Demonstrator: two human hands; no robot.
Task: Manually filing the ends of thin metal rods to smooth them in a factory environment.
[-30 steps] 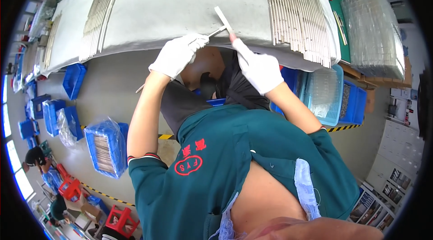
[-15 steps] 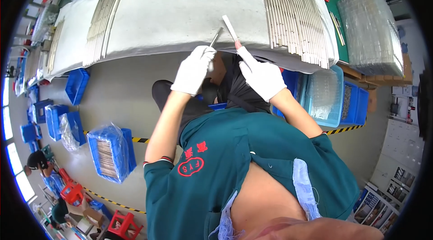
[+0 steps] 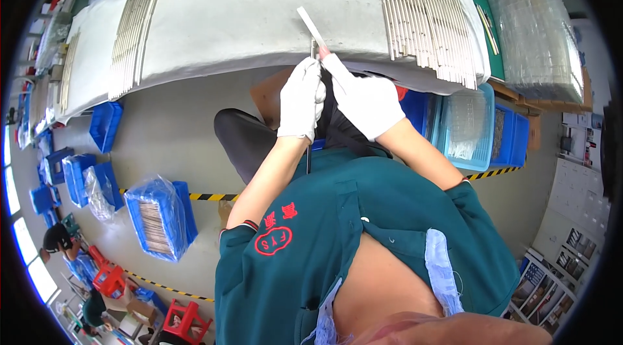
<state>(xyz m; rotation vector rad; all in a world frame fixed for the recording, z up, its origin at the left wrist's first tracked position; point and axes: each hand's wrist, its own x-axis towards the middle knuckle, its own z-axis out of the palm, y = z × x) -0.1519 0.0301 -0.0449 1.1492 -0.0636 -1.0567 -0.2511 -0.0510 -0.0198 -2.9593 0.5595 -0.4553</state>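
My left hand [image 3: 300,102], in a white glove, is closed around a thin metal rod [image 3: 313,48]. The rod points away from me; its lower end shows below the hand. My right hand [image 3: 371,104], gloved with a bare fingertip showing, grips a flat white strip [image 3: 310,24]. That strip slants up and left, and its lower part lies close beside the rod's upper end; whether they touch I cannot tell. Both hands are near each other at the front edge of the white-covered table [image 3: 253,8].
Rows of metal rods lie at the table's right [image 3: 425,21] and left [image 3: 136,37]. Clear plastic trays [image 3: 535,37] are stacked at far right. A light-blue basket [image 3: 479,157] stands below them. Blue bins, one bagged crate [image 3: 156,218] among them, sit on the floor at left.
My left hand has moved right and turned the rod nearly straight away from me. My right hand has shifted left, bringing the strip beside the rod; the two hands are closer together.
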